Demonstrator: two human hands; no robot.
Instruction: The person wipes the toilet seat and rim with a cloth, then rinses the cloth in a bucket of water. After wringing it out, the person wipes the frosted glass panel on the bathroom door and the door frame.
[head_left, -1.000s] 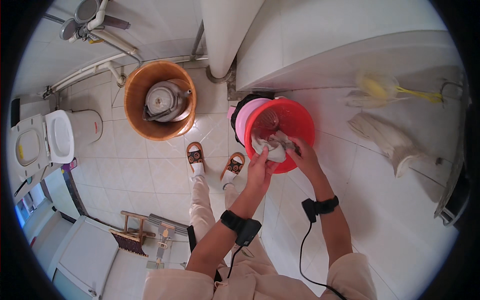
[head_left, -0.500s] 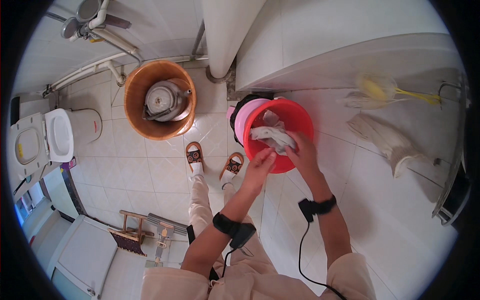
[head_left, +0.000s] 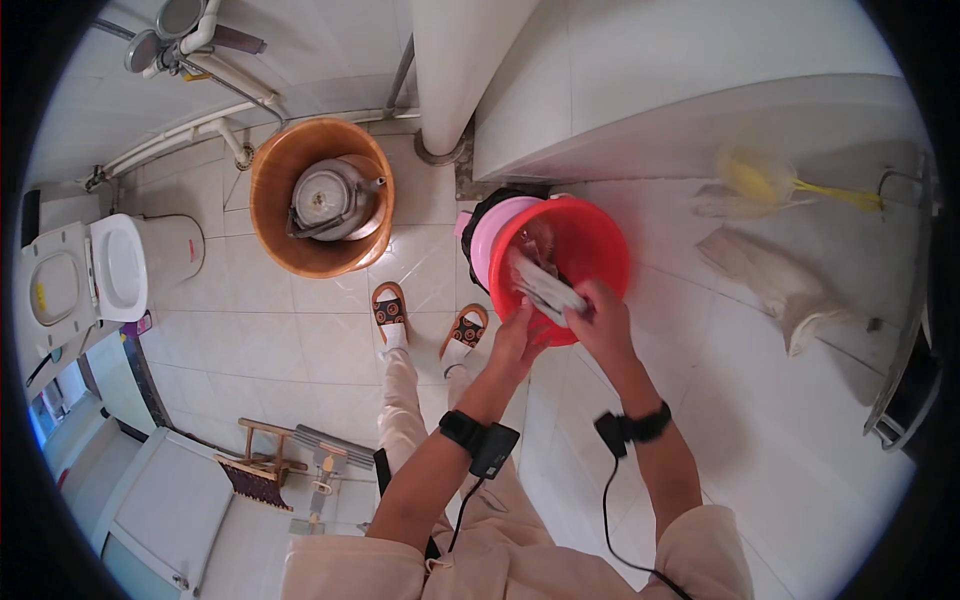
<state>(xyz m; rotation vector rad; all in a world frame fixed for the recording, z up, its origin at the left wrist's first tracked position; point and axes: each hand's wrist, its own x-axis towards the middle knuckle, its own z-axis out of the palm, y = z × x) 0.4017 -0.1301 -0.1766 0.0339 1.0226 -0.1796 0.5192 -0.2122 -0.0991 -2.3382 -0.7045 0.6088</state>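
Note:
A pale grey-white cloth [head_left: 545, 288], bunched into a long fold and slightly blurred, is held over the red bucket [head_left: 605, 240]. My right hand [head_left: 602, 318] grips its lower right end, thumb and fingers closed on it. My left hand [head_left: 515, 342] is at the bucket's near rim, right beside the cloth's lower edge. Its fingers are curled, and whatever they hold is hidden. Behind the cloth, some pinkish wet-looking material [head_left: 536, 238] shows inside the bucket. A pink container [head_left: 489, 240] with a black bag around it stands against the bucket's left side.
Left of the bucket, a wooden tub [head_left: 270, 215] holds a metal kettle [head_left: 325, 200]. A white pipe [head_left: 460, 70] rises behind. Gloves [head_left: 765, 280] and a yellow mesh item [head_left: 760, 180] hang at right. A toilet [head_left: 120, 268] and a small folding stool [head_left: 262, 465] are at left.
The cloth has gone from a loose spread to a narrower bunched fold. My right hand has shifted slightly down, and my left hand has moved slightly lower beside the cloth.

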